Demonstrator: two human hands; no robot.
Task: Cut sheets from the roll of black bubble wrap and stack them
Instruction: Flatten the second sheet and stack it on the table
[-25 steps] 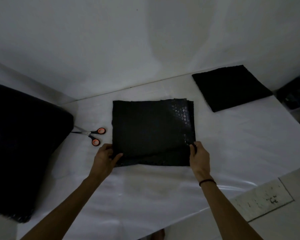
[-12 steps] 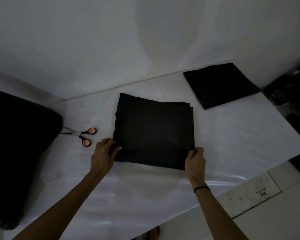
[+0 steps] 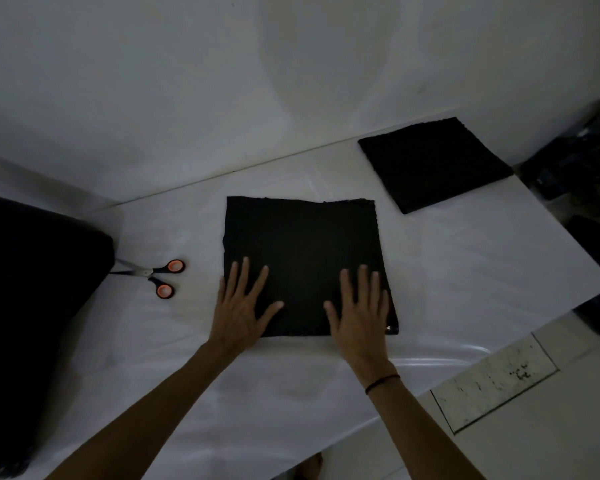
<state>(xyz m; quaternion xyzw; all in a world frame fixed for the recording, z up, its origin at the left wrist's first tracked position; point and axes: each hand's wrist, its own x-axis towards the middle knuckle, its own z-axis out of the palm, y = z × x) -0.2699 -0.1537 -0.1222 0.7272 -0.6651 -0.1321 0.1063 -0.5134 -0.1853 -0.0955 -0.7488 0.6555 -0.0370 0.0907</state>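
Observation:
A square pile of black bubble wrap sheets (image 3: 302,244) lies flat in the middle of the white table (image 3: 465,271). My left hand (image 3: 241,306) rests palm down on its near left corner, fingers spread. My right hand (image 3: 361,310) presses flat on the near right part, fingers apart. Neither hand holds anything. The big roll of black bubble wrap (image 3: 32,313) fills the left side. Scissors with orange-and-black handles (image 3: 156,275) lie between the roll and the pile, blades partly under the roll.
A second stack of black sheets (image 3: 433,164) sits at the table's far right corner. A white wall rises behind the table. Dark objects (image 3: 575,168) stand on the floor to the right. The table's near edge runs diagonally past my right forearm.
Both hands let go of the pile's near corners and now lie flat on top of it. The raised, skewed top sheet has settled into line with the pile.

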